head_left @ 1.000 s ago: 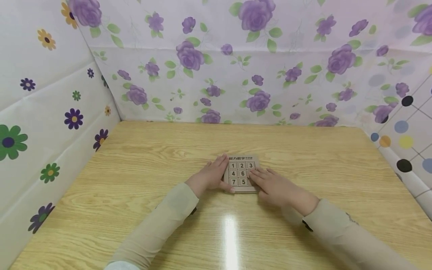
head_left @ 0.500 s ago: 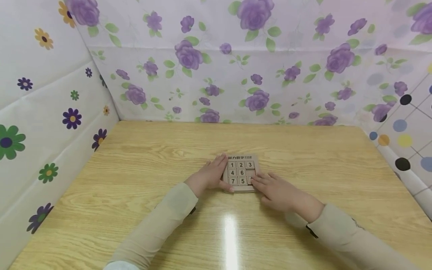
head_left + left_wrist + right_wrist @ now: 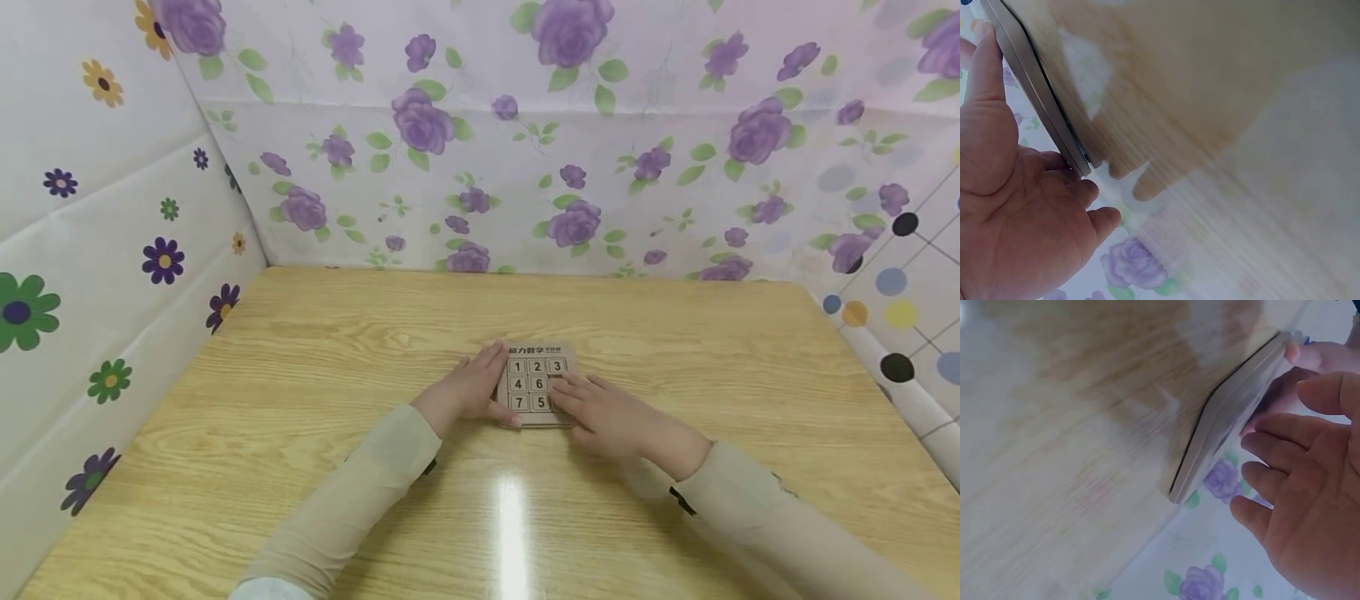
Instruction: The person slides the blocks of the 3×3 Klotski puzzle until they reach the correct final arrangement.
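Observation:
A grey number slide puzzle [image 3: 542,421] lies flat on the table, its tiles 1, 2, 3, 4, 6, 7 and 5 showing. My left hand [image 3: 474,390] grips its left side, fingers at the upper left edge and thumb at the lower left corner. In the left wrist view, the puzzle's edge [image 3: 1038,87] sits between that thumb and the fingers. My right hand [image 3: 611,415] reaches over the puzzle's right side, its nearly straight fingertips on the middle right cell beside the 6. They hide the lower right cell. The right wrist view shows these fingers [image 3: 1272,450] extended above the puzzle's face.
The light wooden table [image 3: 360,325] surrounds the puzzle. A cloth with purple flowers [image 3: 480,150] hangs along the back edge. Another flowered cloth [image 3: 97,250] stands at the left, and a dotted one [image 3: 915,333] at the right.
My right fingertips slid down to the lower right cell half a second ago, baring a gap under the 3; now they are back up and left over it. My left hand has stayed put.

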`<state>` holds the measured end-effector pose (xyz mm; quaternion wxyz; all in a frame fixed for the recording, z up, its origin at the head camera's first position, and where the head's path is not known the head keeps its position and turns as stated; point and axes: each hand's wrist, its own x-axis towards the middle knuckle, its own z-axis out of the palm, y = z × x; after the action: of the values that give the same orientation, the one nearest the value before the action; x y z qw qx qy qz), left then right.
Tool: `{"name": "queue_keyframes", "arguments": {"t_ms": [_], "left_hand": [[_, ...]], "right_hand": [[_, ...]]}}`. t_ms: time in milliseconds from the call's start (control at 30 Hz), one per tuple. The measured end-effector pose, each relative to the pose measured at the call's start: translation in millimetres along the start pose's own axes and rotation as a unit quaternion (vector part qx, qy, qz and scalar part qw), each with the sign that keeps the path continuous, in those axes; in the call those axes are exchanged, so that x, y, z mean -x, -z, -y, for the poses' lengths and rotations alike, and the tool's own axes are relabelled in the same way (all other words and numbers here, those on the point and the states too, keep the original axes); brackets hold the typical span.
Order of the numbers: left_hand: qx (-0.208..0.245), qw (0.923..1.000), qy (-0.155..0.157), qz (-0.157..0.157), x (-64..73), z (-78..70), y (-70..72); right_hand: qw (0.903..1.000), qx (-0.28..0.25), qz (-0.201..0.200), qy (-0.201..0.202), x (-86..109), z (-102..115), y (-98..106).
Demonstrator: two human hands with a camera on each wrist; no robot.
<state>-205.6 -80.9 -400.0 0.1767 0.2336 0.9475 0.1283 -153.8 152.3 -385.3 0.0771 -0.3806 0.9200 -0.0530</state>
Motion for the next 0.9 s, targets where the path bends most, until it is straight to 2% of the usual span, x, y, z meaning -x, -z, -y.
{"name": "queue_keyframes", "arguments": {"t_ms": [300, 700, 900], "left_hand": [[0.008, 1.0000, -0.005, 0.002, -1.1, -2.4, -1.4], [0.003, 1.0000, 0.001, 0.002, 1.5, 1.1, 1.6], [-0.001, 1.0000, 0.000, 0.002, 2.2, -0.6, 1.5]], "right_hand": [[0.9994, -0.027, 0.022, -0.005, -18.8, 0, -1], [0.9998, -0.015, 0.008, -0.011, -6.4, -17, -4], [0.9999, 0.003, 0.002, -0.010, -0.5, -11, -4]]}}
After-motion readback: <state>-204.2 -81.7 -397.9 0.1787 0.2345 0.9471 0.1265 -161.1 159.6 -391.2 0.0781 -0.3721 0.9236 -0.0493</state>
